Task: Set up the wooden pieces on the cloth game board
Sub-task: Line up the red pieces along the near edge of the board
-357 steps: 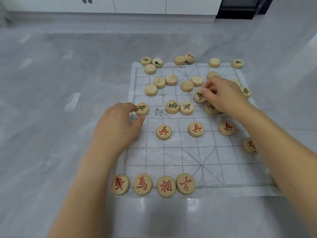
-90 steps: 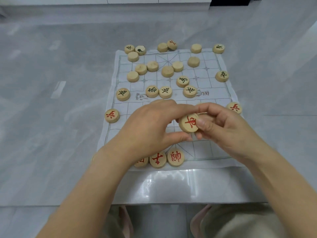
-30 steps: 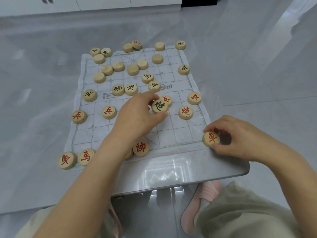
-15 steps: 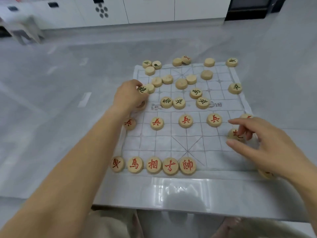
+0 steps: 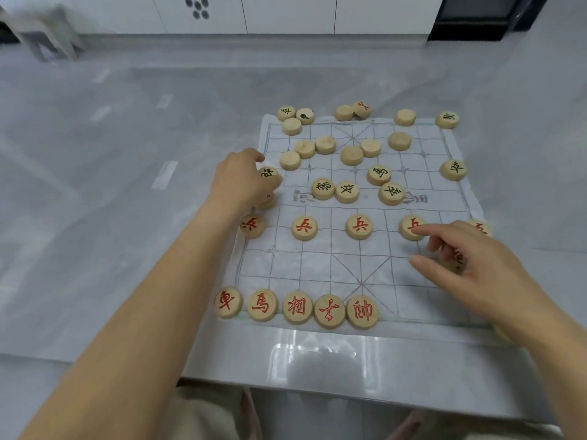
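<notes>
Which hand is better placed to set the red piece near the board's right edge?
Right. The right hand is directly over that red piece, fingers spread above it; the left hand is at the far side of the board, gripping a black piece.

White cabinets [image 5: 286,14] run along the far wall, and one door has a cluster of dark round holes [image 5: 197,7]. A black unit [image 5: 470,17] stands at their right end. At far left is a pale stool [image 5: 41,33], too blurred to make out well. The floor [image 5: 317,55] is glossy grey marbled tile, and pale streaks of reflected light [image 5: 163,174] show at left. The grey worktop [image 5: 222,360] is just as shiny, with a bright glare patch [image 5: 314,347] near its front edge.
</notes>
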Demonstrator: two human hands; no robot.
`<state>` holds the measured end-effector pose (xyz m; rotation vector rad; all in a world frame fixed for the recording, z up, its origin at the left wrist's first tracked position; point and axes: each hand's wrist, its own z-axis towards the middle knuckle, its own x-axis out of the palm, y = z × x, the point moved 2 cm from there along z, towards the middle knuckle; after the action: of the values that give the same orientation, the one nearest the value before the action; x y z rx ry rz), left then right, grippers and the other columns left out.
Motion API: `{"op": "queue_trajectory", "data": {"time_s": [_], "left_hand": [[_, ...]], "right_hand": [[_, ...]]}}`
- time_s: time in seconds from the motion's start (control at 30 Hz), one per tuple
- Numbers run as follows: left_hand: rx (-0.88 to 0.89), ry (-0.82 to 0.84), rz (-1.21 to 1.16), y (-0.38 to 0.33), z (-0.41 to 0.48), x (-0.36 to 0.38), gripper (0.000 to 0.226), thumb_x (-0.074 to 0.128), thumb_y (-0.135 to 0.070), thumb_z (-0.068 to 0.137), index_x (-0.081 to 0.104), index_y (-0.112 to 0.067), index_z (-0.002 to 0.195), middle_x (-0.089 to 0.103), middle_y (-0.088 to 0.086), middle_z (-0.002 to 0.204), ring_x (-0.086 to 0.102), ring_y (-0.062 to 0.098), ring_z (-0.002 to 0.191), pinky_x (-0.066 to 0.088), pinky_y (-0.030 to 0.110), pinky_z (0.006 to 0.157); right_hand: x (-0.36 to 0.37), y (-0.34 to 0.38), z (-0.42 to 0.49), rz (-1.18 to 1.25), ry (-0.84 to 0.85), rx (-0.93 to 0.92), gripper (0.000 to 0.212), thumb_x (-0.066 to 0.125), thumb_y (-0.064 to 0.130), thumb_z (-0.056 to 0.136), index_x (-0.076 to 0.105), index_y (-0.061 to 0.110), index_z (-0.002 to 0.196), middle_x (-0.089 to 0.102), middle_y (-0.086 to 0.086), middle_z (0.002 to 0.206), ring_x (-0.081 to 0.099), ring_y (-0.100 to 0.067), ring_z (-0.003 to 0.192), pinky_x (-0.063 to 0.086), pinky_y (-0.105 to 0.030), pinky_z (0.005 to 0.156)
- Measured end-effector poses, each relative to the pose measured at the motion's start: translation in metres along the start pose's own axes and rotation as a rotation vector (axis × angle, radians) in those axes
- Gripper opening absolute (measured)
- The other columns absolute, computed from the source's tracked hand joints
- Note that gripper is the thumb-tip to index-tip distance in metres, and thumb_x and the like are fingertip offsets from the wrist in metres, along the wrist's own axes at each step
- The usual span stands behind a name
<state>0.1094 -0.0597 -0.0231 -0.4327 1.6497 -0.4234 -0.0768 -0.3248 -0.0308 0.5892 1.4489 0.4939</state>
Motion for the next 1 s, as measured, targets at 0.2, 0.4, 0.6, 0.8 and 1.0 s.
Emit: {"op": "queue_trajectory", "data": {"time_s": [0.2, 0.4, 0.6, 0.8, 1.0], "left_hand": [[0.095, 0.015, -0.004, -0.018, -0.064, -0.016, 0.054, 0.06, -0.049, 0.081, 0.053, -0.021, 0.126, 0.05, 0.003, 0.132, 0.046, 0.026, 0.122, 0.043, 0.04, 0.093], [0.103, 0.016, 0.023, -0.02, -0.086, -0.018, 0.053, 0.058, -0.052, 0.081, 0.053, -0.024, 0.125, 0.051, 0.002, 0.131, 0.045, 0.024, 0.123, 0.04, 0.036, 0.09], [0.093, 0.045, -0.035, -0.013, -0.08, -0.013, 0.05, 0.057, -0.052, 0.082, 0.054, -0.025, 0.124, 0.053, -0.001, 0.129, 0.047, 0.018, 0.121, 0.035, 0.027, 0.082], [0.097, 0.095, -0.08, -0.008, -0.074, -0.007, 0.047, 0.057, -0.051, 0.083, 0.054, -0.026, 0.123, 0.054, -0.003, 0.128, 0.049, 0.013, 0.117, 0.035, 0.025, 0.082], [0.094, 0.105, -0.108, -0.002, -0.068, -0.01, 0.047, 0.056, -0.051, 0.083, 0.054, -0.027, 0.123, 0.055, -0.007, 0.126, 0.049, 0.01, 0.117, 0.034, 0.024, 0.08]], "right_hand": [[0.004, -0.002, 0.002, -0.029, 0.021, -0.002, 0.036, 0.065, 0.038, 0.079, 0.06, 0.033, 0.114, 0.054, 0.014, 0.089, 0.049, -0.004, 0.084, 0.038, -0.009, 0.072], [0.005, -0.002, 0.002, -0.029, 0.03, -0.002, 0.035, 0.065, 0.036, 0.08, 0.059, 0.034, 0.114, 0.054, 0.013, 0.09, 0.049, -0.003, 0.084, 0.04, -0.011, 0.07], [-0.002, 0.007, 0.02, -0.022, 0.013, -0.043, 0.027, 0.063, 0.039, 0.079, 0.058, 0.039, 0.106, 0.056, 0.013, 0.091, 0.052, -0.003, 0.086, 0.039, -0.013, 0.068], [0.003, 0.033, 0.078, -0.142, -0.046, -0.071, 0.028, 0.059, 0.041, 0.082, 0.063, 0.029, 0.106, 0.056, 0.01, 0.088, 0.054, -0.011, 0.077, 0.042, -0.025, 0.069], [0.032, 0.067, 0.186, -0.126, -0.123, -0.046, 0.014, 0.06, 0.03, 0.084, 0.069, 0.022, 0.091, 0.063, 0.005, 0.084, 0.058, -0.015, 0.081, 0.044, -0.028, 0.068]]}}
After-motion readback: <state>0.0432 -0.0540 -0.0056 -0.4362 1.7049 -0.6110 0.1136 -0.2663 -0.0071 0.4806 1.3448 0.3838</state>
